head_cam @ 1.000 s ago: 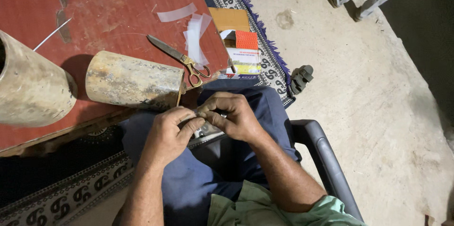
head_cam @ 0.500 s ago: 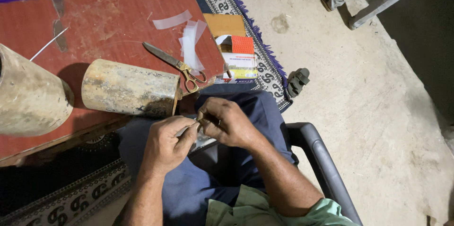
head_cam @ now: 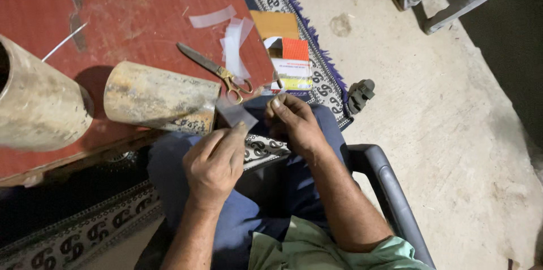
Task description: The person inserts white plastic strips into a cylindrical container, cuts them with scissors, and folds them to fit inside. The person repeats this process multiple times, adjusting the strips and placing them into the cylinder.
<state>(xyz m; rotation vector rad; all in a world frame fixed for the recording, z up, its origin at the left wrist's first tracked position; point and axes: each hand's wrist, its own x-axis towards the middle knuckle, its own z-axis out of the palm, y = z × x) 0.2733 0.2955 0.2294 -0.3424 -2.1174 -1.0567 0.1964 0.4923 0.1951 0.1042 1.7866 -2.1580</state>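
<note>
My left hand (head_cam: 216,160) pinches a small translucent strip of tape (head_cam: 236,113) by its lower edge, just below the red table's front edge. My right hand (head_cam: 293,120) is curled beside it to the right, fingers bent over my lap; what it grips, if anything, is hidden. A short bamboo cylinder (head_cam: 161,97) lies on its side right above my left hand. Scissors with yellow handles (head_cam: 218,72) lie on the red table (head_cam: 130,15) next to the cylinder's end. White tape strips (head_cam: 232,41) lie beyond the scissors.
A larger bamboo cylinder (head_cam: 37,103) lies at the table's left. A small orange and white box (head_cam: 293,63) sits on a patterned rug (head_cam: 317,72) to the right. The dark chair arm (head_cam: 384,191) is by my right elbow. Concrete floor spreads to the right.
My hands have come apart: the left now holds the tape strip up toward the table edge, and the right has shifted to the right. The view has tilted slightly.
</note>
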